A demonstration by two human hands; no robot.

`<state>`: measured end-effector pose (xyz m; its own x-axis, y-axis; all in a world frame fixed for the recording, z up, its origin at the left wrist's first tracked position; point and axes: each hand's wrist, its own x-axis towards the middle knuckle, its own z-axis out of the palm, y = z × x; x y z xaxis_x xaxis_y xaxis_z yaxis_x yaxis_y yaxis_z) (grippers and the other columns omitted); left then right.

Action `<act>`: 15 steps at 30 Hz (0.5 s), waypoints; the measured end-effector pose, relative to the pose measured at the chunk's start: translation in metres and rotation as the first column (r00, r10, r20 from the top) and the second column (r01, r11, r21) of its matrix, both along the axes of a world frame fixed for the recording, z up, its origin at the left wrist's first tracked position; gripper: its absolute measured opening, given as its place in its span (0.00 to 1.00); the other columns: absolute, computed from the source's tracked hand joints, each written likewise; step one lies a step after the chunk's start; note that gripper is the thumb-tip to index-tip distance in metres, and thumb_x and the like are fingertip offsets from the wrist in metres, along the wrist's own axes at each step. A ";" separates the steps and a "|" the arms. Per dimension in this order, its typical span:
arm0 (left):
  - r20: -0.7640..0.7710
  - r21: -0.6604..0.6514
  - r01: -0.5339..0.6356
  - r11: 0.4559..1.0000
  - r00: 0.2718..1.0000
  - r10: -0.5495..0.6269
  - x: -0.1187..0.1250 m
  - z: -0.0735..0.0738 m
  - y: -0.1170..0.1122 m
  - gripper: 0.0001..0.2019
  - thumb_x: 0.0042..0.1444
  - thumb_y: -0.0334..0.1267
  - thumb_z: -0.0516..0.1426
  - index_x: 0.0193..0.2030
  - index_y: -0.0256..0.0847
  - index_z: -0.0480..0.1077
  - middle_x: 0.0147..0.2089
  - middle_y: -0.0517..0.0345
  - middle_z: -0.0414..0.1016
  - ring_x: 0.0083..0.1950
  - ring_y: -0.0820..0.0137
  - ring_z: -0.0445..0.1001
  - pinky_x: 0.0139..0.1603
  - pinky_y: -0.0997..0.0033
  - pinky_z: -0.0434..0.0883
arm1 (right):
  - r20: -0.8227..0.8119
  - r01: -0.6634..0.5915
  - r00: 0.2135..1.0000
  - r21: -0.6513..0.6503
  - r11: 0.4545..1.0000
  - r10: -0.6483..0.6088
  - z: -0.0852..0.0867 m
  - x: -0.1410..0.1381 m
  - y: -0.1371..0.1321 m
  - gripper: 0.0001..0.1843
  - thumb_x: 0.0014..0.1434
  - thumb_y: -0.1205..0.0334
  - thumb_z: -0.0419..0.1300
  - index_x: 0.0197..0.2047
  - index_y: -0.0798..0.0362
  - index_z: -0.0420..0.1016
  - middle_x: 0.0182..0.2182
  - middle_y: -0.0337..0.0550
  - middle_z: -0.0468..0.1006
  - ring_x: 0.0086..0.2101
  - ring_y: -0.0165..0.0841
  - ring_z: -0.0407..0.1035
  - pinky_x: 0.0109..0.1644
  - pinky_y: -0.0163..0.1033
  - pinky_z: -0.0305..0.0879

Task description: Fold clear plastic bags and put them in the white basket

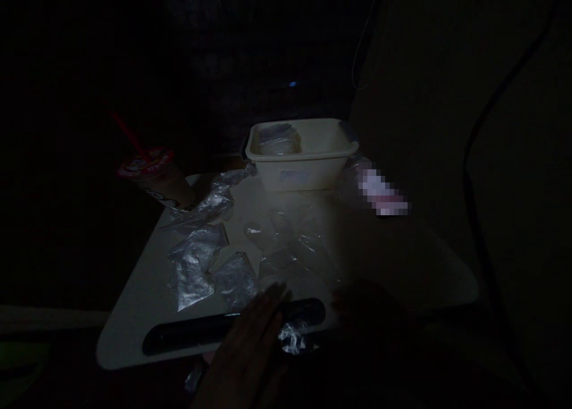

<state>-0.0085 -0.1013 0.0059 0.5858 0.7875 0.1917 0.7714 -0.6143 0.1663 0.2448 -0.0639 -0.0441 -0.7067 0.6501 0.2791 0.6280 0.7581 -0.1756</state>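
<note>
Left hand (250, 344): over black bar (192, 332), table (125, 334) near edge; grip can't tell.
Right hand (369, 301): shadowed; grip can't tell.
Clear plastic bags (286, 267): just beyond left hand.
Handling: film probably clings; light, flat touch.

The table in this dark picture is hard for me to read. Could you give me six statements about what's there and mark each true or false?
1. A pale tub stands toward the far side of the table. True.
2. The tub has nothing in it. False: a stack that looks like clear plastic lies inside.
3. A cup with a red straw is on the left side of the table. True.
4. The left hand is inside the tub. False: it is by the table's near edge, crossing part of a long black strip in this view.
5. Crinkled clear plastic lies on the table. True.
6. The right hand is brightly lit. False: it is only a dark shape in shadow.
</note>
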 end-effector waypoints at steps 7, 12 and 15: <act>0.100 0.113 -0.034 0.993 0.995 0.022 0.006 -0.016 0.013 0.23 0.53 0.32 0.47 0.57 0.39 0.49 0.57 0.48 0.56 0.57 0.62 0.54 0.49 0.59 0.64 | -0.071 0.037 0.997 -0.036 0.999 -0.040 -0.014 -0.009 -0.009 0.13 0.55 0.56 0.45 0.33 0.40 0.70 0.30 0.34 0.76 0.35 0.31 0.68 0.48 0.45 0.56; 0.280 0.106 -0.070 0.992 0.959 0.037 0.003 -0.019 0.027 0.18 0.53 0.29 0.46 0.51 0.42 0.58 0.49 0.54 0.67 0.52 0.68 0.63 0.49 0.62 0.64 | -0.079 0.062 0.995 0.044 0.997 -0.058 0.008 -0.010 -0.006 0.16 0.55 0.53 0.45 0.44 0.43 0.65 0.41 0.38 0.72 0.44 0.34 0.62 0.51 0.48 0.51; 0.324 0.012 -0.072 0.997 0.944 0.065 0.006 -0.010 0.030 0.15 0.54 0.30 0.47 0.49 0.41 0.60 0.49 0.55 0.67 0.51 0.70 0.63 0.49 0.67 0.64 | -0.119 0.096 0.989 0.093 0.991 -0.085 0.017 -0.009 0.008 0.17 0.57 0.56 0.41 0.41 0.47 0.69 0.39 0.42 0.73 0.44 0.33 0.63 0.49 0.45 0.54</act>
<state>-0.0028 -0.0718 -0.0038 0.4343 0.8166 0.3802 0.7191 -0.5685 0.3996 0.2361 -0.0560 -0.0271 -0.6061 0.6753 0.4203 0.6748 0.7163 -0.1776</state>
